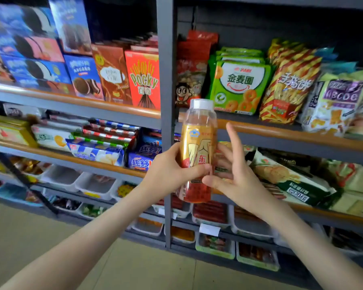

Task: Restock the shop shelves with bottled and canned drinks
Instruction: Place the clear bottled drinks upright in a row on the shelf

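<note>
Left hand (pixel 170 171) alone clasps the gold-labelled drink bottle (pixel 198 141); right hand (pixel 236 176), fingers spread, perhaps brushes it, so it could slip

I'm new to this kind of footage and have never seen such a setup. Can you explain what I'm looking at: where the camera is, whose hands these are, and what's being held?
There is no machine: a person wears a wide-angle camera on the head, looking forward and down, so both arms reaching in are their own. The left hand grips a bottle with a gold label and white cap, upright before the shelves. The right hand is open beside it, fingers spread, thumb near the bottle's lower part. The shelves hold snacks: a Pocky box, a green bag, trays lower down.
</note>
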